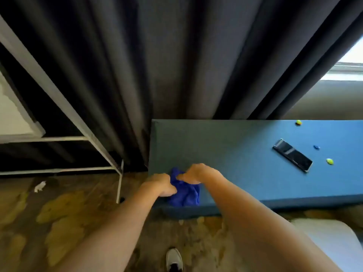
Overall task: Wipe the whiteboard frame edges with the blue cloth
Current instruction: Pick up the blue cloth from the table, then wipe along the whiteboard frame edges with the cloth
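Note:
A crumpled blue cloth [185,193] lies on the near left corner of a blue padded surface [225,154]. Both hands grip it: my left hand [162,184] pinches its left side, and my right hand [196,173] pinches its top from the right. The whiteboard [11,114] stands at the far left on a white metal frame [64,107], tilted and only partly in view, well away from both hands.
Dark curtains [157,65] hang behind the blue surface. On that surface lie a black phone [292,155] and small round magnets [330,161]. The frame's white leg [119,185] stands just left of the blue surface. Worn floor and my shoe [173,259] lie below.

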A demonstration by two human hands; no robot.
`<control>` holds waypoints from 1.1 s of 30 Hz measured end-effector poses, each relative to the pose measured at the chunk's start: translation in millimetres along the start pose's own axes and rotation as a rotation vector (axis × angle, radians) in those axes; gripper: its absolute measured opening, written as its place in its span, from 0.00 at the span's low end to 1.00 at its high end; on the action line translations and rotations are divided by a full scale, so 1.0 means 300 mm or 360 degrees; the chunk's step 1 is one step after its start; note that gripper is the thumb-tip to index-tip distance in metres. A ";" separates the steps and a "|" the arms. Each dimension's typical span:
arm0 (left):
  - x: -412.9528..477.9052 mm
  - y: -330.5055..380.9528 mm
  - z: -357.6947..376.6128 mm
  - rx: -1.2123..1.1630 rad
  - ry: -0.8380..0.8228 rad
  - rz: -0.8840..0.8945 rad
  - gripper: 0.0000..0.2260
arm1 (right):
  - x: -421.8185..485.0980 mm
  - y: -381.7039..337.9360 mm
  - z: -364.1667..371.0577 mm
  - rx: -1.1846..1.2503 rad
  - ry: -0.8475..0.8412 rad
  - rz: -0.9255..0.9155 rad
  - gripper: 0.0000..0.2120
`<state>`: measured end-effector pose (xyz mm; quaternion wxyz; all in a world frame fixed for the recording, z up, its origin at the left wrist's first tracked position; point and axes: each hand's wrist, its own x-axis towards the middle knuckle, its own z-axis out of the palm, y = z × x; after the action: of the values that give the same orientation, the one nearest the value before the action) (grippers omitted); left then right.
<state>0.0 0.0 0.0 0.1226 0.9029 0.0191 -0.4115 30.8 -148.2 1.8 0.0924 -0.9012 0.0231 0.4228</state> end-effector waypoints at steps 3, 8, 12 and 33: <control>0.056 0.007 0.107 -0.0202 0.0156 -0.0051 0.20 | 0.042 0.029 0.112 0.0137 0.0121 0.0005 0.25; 0.119 0.041 0.196 -0.0856 0.0488 -0.0339 0.26 | 0.073 0.054 0.217 0.0682 0.0449 0.0014 0.19; 0.118 0.043 0.186 -0.1839 0.0253 -0.0384 0.14 | 0.053 0.063 0.207 0.1656 0.0453 0.0263 0.24; -0.841 -0.797 -0.915 -0.2338 0.1175 0.0727 0.19 | -0.579 -1.171 -0.598 0.2191 -0.0227 -0.1663 0.23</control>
<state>3.6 313.6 312.8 0.7429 0.6523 0.1374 0.0608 97.5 157.0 298.8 0.8010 -0.5112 -0.1489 0.2738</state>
